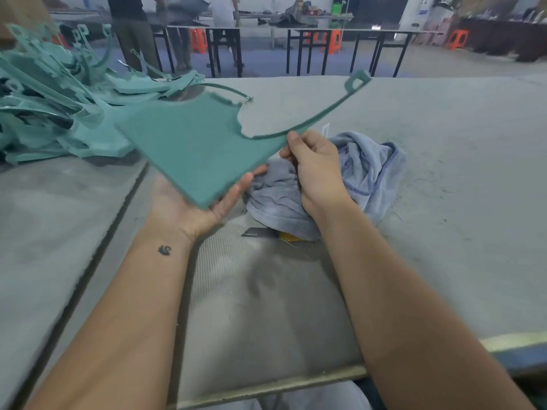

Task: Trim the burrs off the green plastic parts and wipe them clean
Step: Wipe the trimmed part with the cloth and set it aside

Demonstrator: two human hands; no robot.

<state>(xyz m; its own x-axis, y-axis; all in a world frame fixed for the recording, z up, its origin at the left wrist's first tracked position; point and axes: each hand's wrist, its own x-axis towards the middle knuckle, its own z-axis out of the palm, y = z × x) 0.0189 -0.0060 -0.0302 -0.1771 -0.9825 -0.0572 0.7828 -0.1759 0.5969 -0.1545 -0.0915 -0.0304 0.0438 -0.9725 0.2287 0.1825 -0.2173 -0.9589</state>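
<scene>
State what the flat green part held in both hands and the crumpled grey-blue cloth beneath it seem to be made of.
Flat green part: probably rigid plastic, matte and finely textured; it keeps its shape unsupported. Crumpled grey-blue cloth: likely terry towelling, soft folds, fuzzy nap.

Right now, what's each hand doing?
Left hand: open, palm up, supporting the green plastic part.
Right hand: grip pinching the same part's edge.
</scene>
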